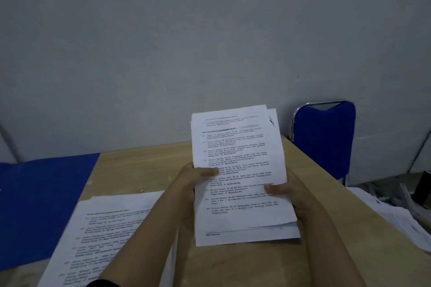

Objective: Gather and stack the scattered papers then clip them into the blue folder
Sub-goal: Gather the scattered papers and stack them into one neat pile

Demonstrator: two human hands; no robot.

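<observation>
Both hands are holding a stack of papers (240, 177) above the desk (233, 263): the left hand (193, 182) is pinching its left edge, the right hand (289, 191) its right edge (fingers mostly hidden behind the sheets). More papers (105, 235) are lying at lower left, cut off by the frame, beside the blue folder (42, 205), whose print is too blurred to read.

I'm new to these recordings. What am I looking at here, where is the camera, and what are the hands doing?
There is no machine here. The single picture comes from a camera worn on a person's head, looking forward and down at a wooden table. Both bare hands hold up a stack of printed papers: the left hand grips its left edge, the right hand its right edge, thumbs on the front sheet. More printed papers lie on the table at lower left, beside the blue folder. A blue chair stands behind the table.
</observation>
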